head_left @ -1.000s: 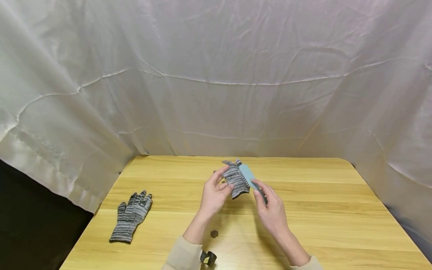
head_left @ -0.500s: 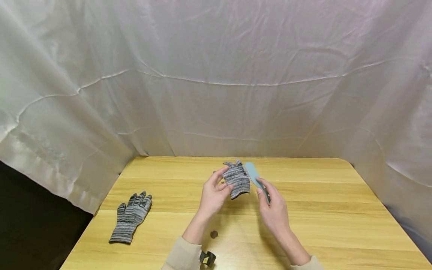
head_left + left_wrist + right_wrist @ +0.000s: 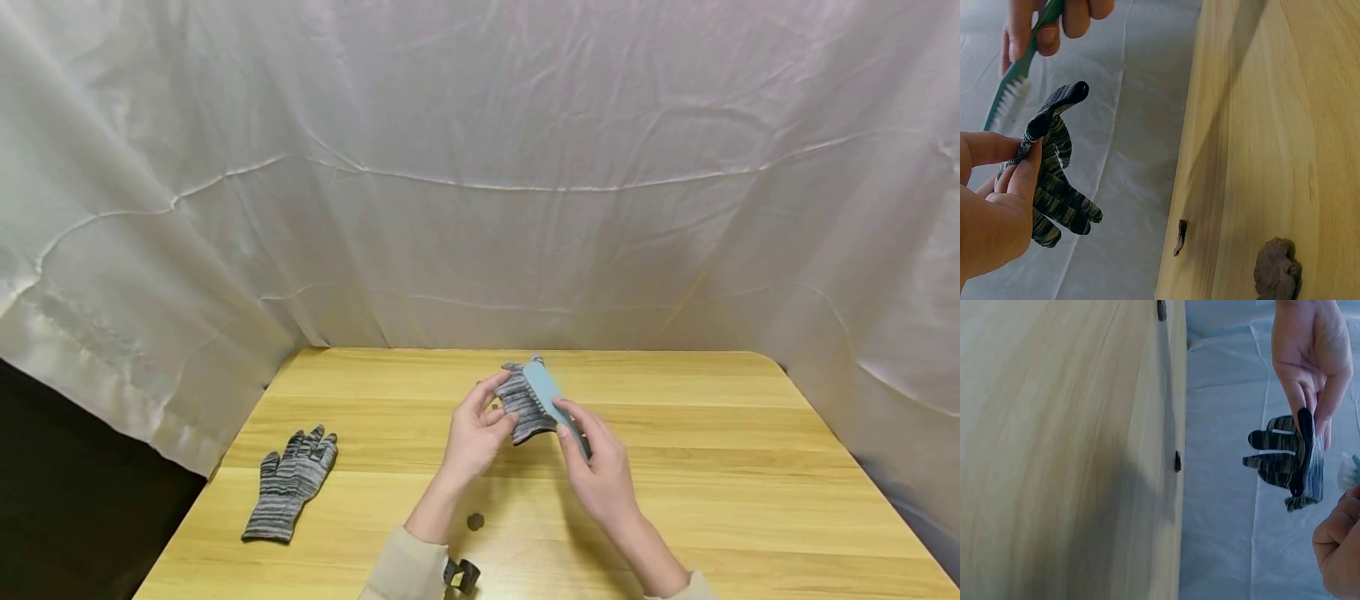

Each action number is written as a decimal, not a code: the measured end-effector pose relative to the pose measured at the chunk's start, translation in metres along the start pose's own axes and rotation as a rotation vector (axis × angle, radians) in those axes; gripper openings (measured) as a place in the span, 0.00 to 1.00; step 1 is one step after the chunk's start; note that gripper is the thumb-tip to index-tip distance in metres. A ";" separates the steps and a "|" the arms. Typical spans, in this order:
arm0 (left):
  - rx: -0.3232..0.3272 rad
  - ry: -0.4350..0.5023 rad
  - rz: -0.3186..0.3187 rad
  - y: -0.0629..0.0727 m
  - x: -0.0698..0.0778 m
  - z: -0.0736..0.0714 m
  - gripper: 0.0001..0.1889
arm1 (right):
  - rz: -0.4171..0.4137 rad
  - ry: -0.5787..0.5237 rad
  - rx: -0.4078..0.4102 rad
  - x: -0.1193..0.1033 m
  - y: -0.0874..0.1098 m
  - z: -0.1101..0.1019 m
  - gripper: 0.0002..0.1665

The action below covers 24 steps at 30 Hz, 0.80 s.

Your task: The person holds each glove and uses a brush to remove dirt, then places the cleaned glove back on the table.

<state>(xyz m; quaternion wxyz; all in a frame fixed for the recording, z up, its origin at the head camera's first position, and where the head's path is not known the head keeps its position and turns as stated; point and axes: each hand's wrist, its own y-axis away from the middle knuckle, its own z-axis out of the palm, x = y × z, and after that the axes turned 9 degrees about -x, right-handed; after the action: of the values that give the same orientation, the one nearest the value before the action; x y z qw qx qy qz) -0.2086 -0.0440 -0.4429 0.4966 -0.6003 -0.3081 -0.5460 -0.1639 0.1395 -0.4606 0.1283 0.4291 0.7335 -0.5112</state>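
Observation:
Pinched between thumb and fingers, a grey-and-black striped knit glove (image 3: 525, 408) hangs from my left hand (image 3: 477, 429) above the table. My right hand (image 3: 603, 467) grips a light-blue brush (image 3: 542, 385) by its handle, the back of its head turned up. In the head view the brush head overlaps the glove's right part. White bristles (image 3: 1011, 106) face the glove in the left wrist view, close by its pinched edge. The glove's fingers (image 3: 1274, 450) dangle free in the right wrist view, where only a bit of the brush shows.
A matching striped glove (image 3: 288, 483) lies flat at the table's left. Brown crumbly lumps (image 3: 1277, 269) sit on the wooden table (image 3: 750, 475), one near my left forearm. A small black clip-like object (image 3: 462, 575) is by the left sleeve. A grey curtain (image 3: 480, 208) stands behind the table.
The brush first moved right, off the glove's side, then came back left over it. My left hand keeps the glove almost in place, its cuff slightly turned.

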 end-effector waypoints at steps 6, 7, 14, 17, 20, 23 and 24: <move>-0.006 0.004 0.001 -0.001 0.000 0.001 0.36 | -0.027 0.001 -0.075 -0.002 0.003 0.004 0.25; -0.008 0.005 0.001 -0.001 -0.001 0.001 0.36 | -0.031 0.011 -0.083 -0.002 0.004 0.005 0.25; -0.005 0.020 -0.019 0.000 0.000 0.002 0.36 | 0.010 0.056 -0.102 -0.002 0.006 0.007 0.23; 0.002 0.023 -0.031 0.000 0.001 0.002 0.35 | 0.024 0.073 -0.104 -0.001 0.006 0.007 0.23; 0.008 0.022 -0.037 0.000 0.001 0.002 0.35 | 0.014 0.080 -0.101 0.000 0.006 0.007 0.22; 0.014 0.025 -0.039 0.000 0.001 0.002 0.35 | 0.004 0.081 -0.092 0.001 0.005 0.007 0.21; 0.016 0.026 -0.039 0.000 0.001 0.002 0.35 | 0.004 0.078 -0.090 0.001 0.005 0.007 0.21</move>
<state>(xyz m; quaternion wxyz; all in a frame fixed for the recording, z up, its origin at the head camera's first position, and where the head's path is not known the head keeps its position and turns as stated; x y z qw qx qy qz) -0.2073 -0.0420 -0.4422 0.4946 -0.5832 -0.3174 -0.5608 -0.1623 0.1349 -0.4679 0.1195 0.4440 0.7594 -0.4604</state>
